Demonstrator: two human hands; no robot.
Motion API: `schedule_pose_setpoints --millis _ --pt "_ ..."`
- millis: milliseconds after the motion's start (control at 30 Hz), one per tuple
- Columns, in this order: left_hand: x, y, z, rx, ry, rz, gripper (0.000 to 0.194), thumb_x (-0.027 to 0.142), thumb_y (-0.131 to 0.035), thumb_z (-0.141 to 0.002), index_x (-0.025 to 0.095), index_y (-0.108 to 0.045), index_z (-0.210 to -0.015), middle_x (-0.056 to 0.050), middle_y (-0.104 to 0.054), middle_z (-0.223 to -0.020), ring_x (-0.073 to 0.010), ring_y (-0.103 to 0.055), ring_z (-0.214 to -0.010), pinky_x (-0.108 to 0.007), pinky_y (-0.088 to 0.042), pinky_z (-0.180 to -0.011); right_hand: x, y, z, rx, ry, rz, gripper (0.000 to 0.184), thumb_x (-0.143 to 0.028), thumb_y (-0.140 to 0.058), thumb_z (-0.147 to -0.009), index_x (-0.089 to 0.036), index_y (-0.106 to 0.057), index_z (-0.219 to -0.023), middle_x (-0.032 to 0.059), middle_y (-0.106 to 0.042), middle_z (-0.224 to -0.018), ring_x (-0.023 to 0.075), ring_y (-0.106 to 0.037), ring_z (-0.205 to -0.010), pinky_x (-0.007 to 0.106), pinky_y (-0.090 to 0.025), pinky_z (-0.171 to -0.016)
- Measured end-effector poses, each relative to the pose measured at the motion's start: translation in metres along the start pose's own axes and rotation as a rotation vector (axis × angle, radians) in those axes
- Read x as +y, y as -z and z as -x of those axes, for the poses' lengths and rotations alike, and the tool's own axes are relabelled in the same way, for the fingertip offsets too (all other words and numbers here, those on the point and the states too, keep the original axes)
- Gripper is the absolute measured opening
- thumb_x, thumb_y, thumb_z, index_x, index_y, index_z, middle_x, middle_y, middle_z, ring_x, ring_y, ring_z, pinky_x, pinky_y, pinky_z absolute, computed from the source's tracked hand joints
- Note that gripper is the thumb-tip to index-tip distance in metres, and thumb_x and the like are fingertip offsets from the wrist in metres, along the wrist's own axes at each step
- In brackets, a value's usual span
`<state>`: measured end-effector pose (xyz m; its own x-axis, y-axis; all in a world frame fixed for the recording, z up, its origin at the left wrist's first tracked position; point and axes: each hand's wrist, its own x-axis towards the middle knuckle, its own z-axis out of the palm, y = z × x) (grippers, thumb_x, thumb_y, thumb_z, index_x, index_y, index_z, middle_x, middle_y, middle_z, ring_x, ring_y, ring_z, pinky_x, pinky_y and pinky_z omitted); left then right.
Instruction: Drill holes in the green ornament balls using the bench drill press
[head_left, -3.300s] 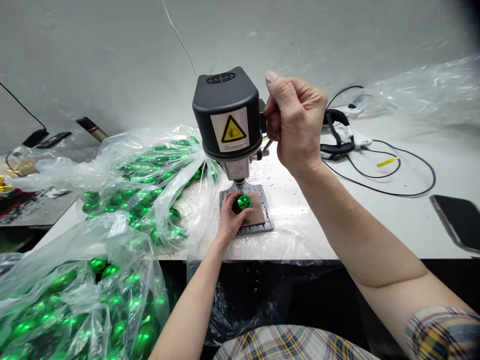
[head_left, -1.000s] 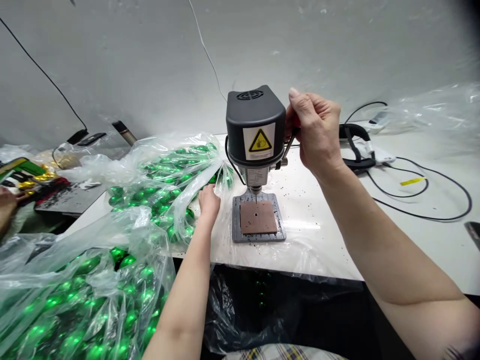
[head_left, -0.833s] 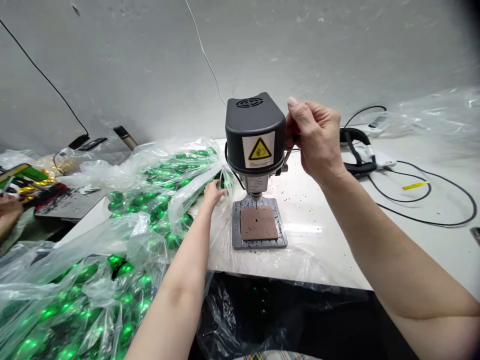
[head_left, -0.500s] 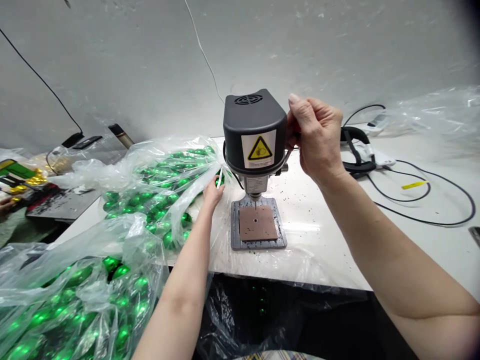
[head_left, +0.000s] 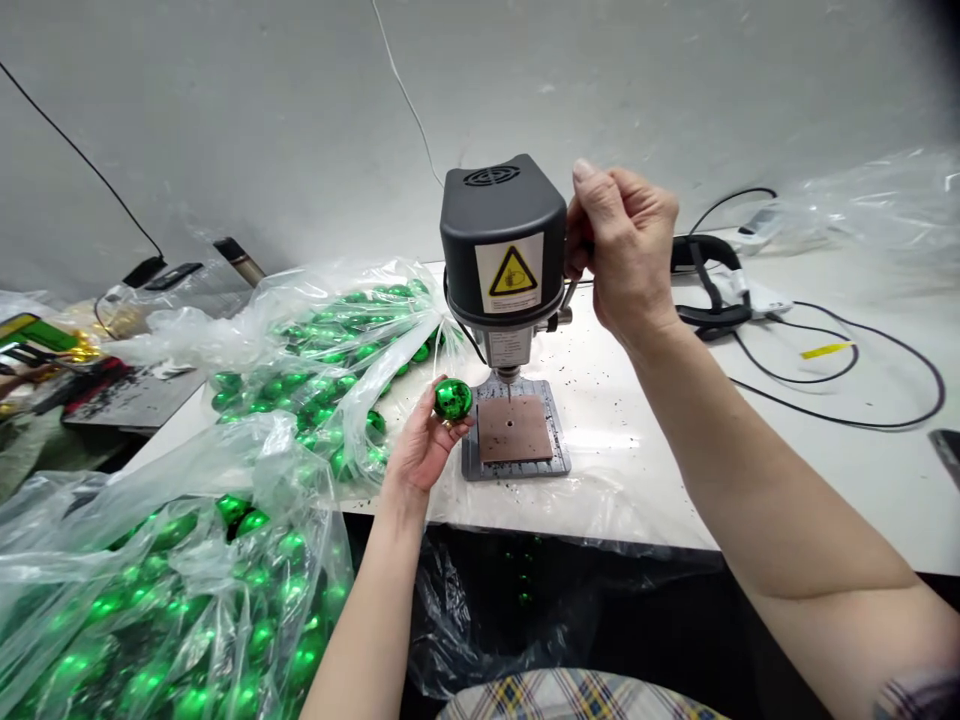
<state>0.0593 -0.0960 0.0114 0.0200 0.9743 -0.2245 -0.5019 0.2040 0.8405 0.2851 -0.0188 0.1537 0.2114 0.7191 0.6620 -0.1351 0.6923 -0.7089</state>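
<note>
A shiny green Christmas ball (head_left: 453, 400) rests in the fingers of my left hand (head_left: 429, 436), just left of the drill press base (head_left: 469, 455). My right hand (head_left: 628, 240) is closed round the feed handle on the right side of the drill press (head_left: 504, 240); the grip itself is mostly hidden by the fingers. Below the chuck, the thin drill bit (head_left: 509, 392) points down over a brown board (head_left: 516, 430) with a small hole in it. Dark shavings are scattered on the board and base.
Clear plastic bags of green balls lie on the table (head_left: 322, 335) and at the lower left (head_left: 187, 600). A black headset (head_left: 709, 290) with a looped cable sits at the right. Another person's hand (head_left: 15, 380) shows at the far left edge.
My left hand has come away from the open bag toward me and the drill base, bringing a green Christmas ball. My right hand stays on the handle.
</note>
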Motion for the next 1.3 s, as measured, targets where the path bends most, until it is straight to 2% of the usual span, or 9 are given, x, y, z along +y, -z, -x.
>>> schedule_pose_setpoints --millis 133,300,367,600,767,900,1067,1300 --pt "-0.024 -0.004 -0.009 0.047 -0.096 0.042 0.043 0.04 -0.074 -0.084 0.022 -0.062 -0.121 -0.005 -0.069 -0.106 -0.0188 -0.07 -0.09 -0.036 -0.06 -0.081 0.004 0.001 -0.002 0.006 0.003 0.031 0.051 -0.065 -0.064 -0.082 -0.021 -0.05 -0.059 -0.004 -0.044 -0.046 0.007 -0.036 -0.037 0.027 -0.025 -0.036" --pt "-0.051 -0.002 -0.024 0.038 -0.236 -0.217 0.061 0.04 -0.081 -0.076 0.02 -0.06 -0.129 -0.007 -0.071 -0.112 -0.0191 -0.068 -0.103 -0.035 -0.052 -0.097 0.006 0.001 -0.004 -0.011 0.015 0.021 0.052 -0.067 -0.063 -0.081 -0.022 -0.048 -0.058 -0.0047 -0.043 -0.045 0.0067 -0.034 -0.035 0.029 -0.022 -0.034" --pt "-0.059 -0.001 -0.03 0.048 -0.283 -0.307 0.061 0.04 -0.082 -0.075 0.019 -0.061 -0.128 -0.009 -0.071 -0.117 -0.0204 -0.066 -0.109 -0.035 -0.05 -0.101 0.006 0.001 -0.005 -0.008 0.02 0.013 0.051 -0.065 -0.064 -0.081 -0.022 -0.048 -0.058 -0.0052 -0.043 -0.044 0.0066 -0.035 -0.034 0.029 -0.022 -0.032" --pt "-0.074 0.002 -0.04 0.001 -0.343 -0.527 0.056 0.037 -0.081 -0.073 0.018 -0.064 -0.124 -0.011 -0.07 -0.122 -0.0241 -0.065 -0.114 -0.04 -0.049 -0.104 0.005 0.0 -0.006 0.009 0.029 0.012 0.046 -0.056 -0.065 -0.083 -0.021 -0.05 -0.057 -0.0066 -0.042 -0.042 0.006 -0.037 -0.032 0.027 -0.024 -0.03" --pt "-0.078 0.001 -0.037 -0.015 -0.382 -0.648 0.056 0.037 -0.082 -0.074 0.019 -0.065 -0.125 -0.01 -0.069 -0.124 -0.0271 -0.063 -0.12 -0.043 -0.047 -0.108 0.007 0.001 -0.006 -0.012 0.042 0.051 0.047 -0.059 -0.062 -0.083 -0.022 -0.049 -0.058 -0.0069 -0.041 -0.042 0.0055 -0.037 -0.033 0.026 -0.025 -0.031" --pt "-0.082 -0.009 -0.03 -0.052 -0.459 -0.719 0.057 0.033 -0.085 -0.07 0.02 -0.065 -0.121 -0.01 -0.068 -0.118 -0.0261 -0.065 -0.113 -0.04 -0.052 -0.1 0.005 0.001 -0.005 0.003 0.052 0.025 0.05 -0.063 -0.066 -0.078 -0.022 -0.049 -0.057 -0.006 -0.043 -0.044 0.0068 -0.038 -0.033 0.028 -0.024 -0.03" --pt "-0.088 -0.017 -0.026 -0.056 -0.365 -0.635 0.058 0.033 -0.084 -0.071 0.02 -0.061 -0.122 -0.008 -0.071 -0.106 -0.024 -0.068 -0.1 -0.038 -0.057 -0.087 0.002 0.001 -0.003 0.007 0.023 0.048 0.052 -0.065 -0.065 -0.081 -0.022 -0.047 -0.057 -0.0048 -0.042 -0.047 0.0075 -0.037 -0.038 0.029 -0.025 -0.034" --pt "-0.091 -0.009 -0.034 -0.027 -0.452 -0.721 0.055 0.033 -0.086 -0.067 0.02 -0.06 -0.113 -0.009 -0.067 -0.115 -0.0269 -0.063 -0.116 -0.042 -0.05 -0.102 -0.001 -0.001 0.001 0.027 0.019 0.067 0.051 -0.06 -0.062 -0.086 -0.022 -0.046 -0.057 -0.0041 -0.04 -0.047 0.0086 -0.037 -0.04 0.029 -0.024 -0.036"
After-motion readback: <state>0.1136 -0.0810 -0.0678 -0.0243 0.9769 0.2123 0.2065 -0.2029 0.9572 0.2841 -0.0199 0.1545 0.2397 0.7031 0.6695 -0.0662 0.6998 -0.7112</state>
